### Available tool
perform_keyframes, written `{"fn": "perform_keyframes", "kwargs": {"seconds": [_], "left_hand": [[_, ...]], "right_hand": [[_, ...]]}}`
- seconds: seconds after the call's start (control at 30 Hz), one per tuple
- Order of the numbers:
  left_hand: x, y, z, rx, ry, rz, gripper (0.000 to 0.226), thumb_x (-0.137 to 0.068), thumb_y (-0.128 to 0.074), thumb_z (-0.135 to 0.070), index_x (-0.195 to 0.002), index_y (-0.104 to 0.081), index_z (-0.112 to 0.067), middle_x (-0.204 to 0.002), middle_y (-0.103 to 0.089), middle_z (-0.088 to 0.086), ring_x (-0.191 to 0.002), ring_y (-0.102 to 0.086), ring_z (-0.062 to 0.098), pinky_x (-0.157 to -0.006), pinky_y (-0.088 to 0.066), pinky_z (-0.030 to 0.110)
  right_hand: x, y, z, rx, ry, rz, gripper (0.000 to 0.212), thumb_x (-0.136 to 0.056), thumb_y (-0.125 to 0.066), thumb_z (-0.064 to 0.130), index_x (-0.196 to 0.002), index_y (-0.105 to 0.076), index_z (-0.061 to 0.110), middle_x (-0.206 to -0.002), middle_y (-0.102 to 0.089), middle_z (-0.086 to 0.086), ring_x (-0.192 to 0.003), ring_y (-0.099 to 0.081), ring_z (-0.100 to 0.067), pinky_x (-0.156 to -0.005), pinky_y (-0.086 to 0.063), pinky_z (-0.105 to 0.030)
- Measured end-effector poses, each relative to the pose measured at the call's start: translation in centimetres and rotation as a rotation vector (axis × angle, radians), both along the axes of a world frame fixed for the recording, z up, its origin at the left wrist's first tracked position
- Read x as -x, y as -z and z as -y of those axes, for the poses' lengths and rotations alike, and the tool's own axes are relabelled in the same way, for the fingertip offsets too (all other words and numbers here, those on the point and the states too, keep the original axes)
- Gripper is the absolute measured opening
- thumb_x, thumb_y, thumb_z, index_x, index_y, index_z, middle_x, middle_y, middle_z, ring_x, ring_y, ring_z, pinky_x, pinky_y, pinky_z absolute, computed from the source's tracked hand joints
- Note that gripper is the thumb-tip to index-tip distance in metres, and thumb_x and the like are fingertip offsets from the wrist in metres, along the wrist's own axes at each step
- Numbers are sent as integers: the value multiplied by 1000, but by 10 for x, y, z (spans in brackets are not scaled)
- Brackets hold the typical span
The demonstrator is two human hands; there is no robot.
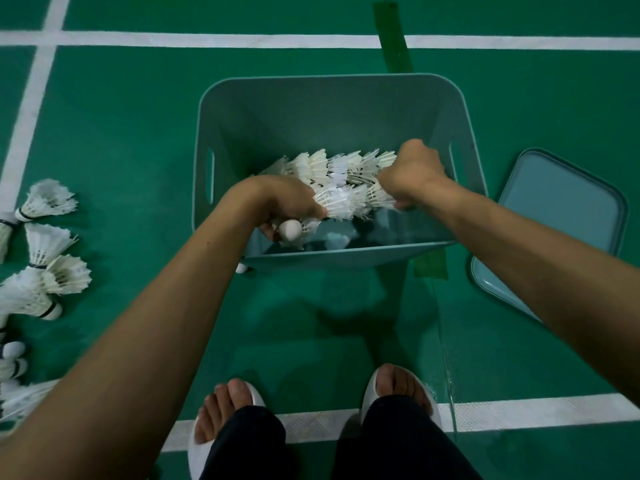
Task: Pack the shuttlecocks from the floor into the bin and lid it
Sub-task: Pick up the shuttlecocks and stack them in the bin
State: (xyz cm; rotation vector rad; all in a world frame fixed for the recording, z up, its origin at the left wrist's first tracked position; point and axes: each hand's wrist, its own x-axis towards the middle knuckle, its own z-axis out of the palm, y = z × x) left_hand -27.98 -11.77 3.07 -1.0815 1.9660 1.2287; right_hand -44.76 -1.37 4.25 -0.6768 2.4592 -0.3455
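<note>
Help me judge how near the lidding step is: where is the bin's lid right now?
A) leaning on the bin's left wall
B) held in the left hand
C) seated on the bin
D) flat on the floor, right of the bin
D: the lid lies flat on the floor to the right of the bin, which stands open while the left hand and right hand grip a row of shuttlecocks in its opening.

Green court floor, dimly lit

The green floor (138,133) carries a white line (207,39) across the far side, another (31,109) down the left and a third (519,408) nearest the camera. A darker green tape strip (394,36) crosses the far line.
</note>
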Motion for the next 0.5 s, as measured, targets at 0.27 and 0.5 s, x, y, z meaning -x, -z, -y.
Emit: {"fn": "perform_keyframes", "kwargs": {"seconds": [0.27,0.5], "left_hand": [[4,4,-1,-33,-26,-2,26,-104,-55,-34,-89,-45,-16,-85,-48,9,-51,-48,18,-42,-45,22],[4,9,-5,-26,43,-2,28,-103,-57,-37,-89,-49,-15,-92,-45,4,-62,-48,17,-41,-44,23]], "right_hand": [[7,24,10,-111,300,375,22,-99,-44,11,-80,-55,9,-71,-59,-5,-61,-58,-21,-66,-50,-34],[5,29,12,-93,287,310,22,-99,-48,9,-112,-65,5,-84,-68,-9,-58,-60,-23,-54,-53,-33]]}}
